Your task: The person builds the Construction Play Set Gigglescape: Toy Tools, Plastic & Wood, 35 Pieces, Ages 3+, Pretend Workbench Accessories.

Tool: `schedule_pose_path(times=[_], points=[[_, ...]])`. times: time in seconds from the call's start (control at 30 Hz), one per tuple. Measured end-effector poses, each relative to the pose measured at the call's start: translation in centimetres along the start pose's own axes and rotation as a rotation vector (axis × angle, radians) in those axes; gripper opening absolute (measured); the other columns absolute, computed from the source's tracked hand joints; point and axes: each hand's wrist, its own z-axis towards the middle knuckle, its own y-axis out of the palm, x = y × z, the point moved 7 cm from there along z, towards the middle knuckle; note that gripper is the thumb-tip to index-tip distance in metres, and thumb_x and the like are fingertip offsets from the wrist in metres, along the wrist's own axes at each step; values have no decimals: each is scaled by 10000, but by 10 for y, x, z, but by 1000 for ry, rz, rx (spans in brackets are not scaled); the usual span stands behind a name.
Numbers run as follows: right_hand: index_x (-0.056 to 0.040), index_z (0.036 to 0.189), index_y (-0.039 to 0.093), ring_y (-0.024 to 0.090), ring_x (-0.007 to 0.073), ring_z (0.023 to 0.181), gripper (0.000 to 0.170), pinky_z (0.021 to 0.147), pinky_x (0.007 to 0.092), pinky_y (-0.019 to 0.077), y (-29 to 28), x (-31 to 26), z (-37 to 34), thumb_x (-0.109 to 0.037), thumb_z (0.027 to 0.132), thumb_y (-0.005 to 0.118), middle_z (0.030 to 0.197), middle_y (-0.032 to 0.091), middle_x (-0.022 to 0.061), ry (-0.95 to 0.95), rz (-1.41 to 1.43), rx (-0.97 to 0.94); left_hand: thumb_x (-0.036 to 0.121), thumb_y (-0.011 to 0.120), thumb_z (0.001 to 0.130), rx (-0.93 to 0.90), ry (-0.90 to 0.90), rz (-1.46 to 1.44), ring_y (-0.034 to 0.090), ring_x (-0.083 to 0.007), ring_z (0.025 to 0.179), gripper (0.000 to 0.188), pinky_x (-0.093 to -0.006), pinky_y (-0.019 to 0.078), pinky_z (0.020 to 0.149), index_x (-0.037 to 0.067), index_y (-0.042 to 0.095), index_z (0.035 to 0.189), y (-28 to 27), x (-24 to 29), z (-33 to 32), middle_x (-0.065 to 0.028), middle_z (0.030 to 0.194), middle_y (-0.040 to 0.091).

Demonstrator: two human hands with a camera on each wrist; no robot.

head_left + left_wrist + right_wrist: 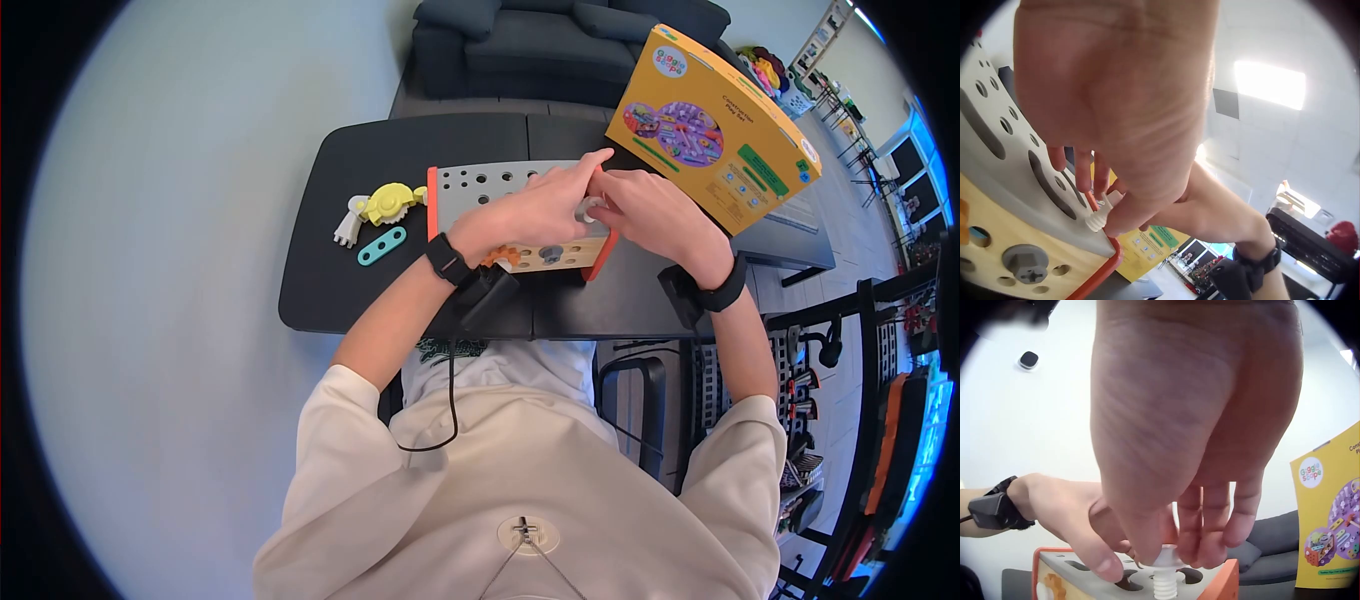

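A toy workbench has a grey perforated top point(462, 182), orange-red end panels and a pale front point(1054, 253). My right hand point(655, 215) pinches the head of a white threaded screw point(1165, 585) between thumb and fingers, at the top's right end. The screw point(1097, 219) stands roughly upright in the right wrist view; whether its tip is in a hole is hidden. Beside it my left hand point(535, 212) lies across the grey top with fingers extended toward the right end panel, its thumb close to the screw. A grey bolt point(550, 255) sits in the front.
Left of the workbench, on the black table point(330, 290), lie a yellow toy piece point(390, 203), a white piece point(348, 222) and a teal strip with holes point(382, 246). An orange gear point(502, 257) is at the front panel. Behind at right stands a yellow box point(715, 130).
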Motion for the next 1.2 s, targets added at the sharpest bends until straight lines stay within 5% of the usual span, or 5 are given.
schedule_pose_path(times=[0.13,0.37,0.53,0.93,1.2], points=[[-43,818,728,706,358,636,350,574,444,550,16,8,8,-309,1019,619,687,699,143,156,-217,-56,234,856,856,195,65,171,594,-399,1276,994,-503,432,1116,44,261,1629,0,8,0,-208,1283,667],[-26,935,702,701,387,683,290,645,482,564,15,14,1,-292,1010,616,712,705,164,232,-343,-185,155,792,904,168,-73,286,614,-367,1267,890,-491,420,1122,53,274,1621,1,1,6,-140,1286,700],[-44,1212,609,712,400,745,266,679,481,577,-2,2,-7,-198,995,592,794,720,164,19,-23,-31,59,716,916,37,30,18,613,-396,1277,922,-496,410,1135,105,181,1666,6,-7,5,-191,1359,656],[-69,785,737,685,357,585,237,562,453,545,25,10,13,-238,927,649,638,675,145,128,-254,-24,342,888,833,240,-42,320,629,-337,1181,1108,-515,383,1073,114,198,1670,-2,11,-4,-121,1235,712],[-64,907,727,696,357,604,251,571,449,551,4,6,2,-293,973,647,658,685,139,109,-191,-7,157,739,953,60,58,93,622,-332,1261,967,-523,287,1178,156,121,1697,9,-6,2,-157,1338,676]])
